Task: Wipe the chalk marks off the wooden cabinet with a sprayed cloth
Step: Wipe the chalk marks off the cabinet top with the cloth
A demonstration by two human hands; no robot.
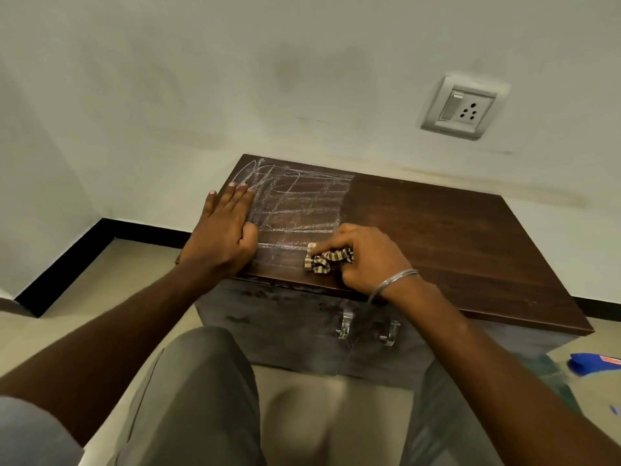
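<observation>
A low dark wooden cabinet stands against the wall. White chalk marks cover the left part of its top, while the right part is bare wood. My left hand lies flat on the top's left edge with straight fingers. My right hand grips a crumpled striped cloth and presses it onto the top near the front edge, at the lower right of the chalk marks.
Two clear handles are on the cabinet's front doors. A wall socket sits above the cabinet. A blue object lies on the floor at the right. My knees are just in front of the cabinet.
</observation>
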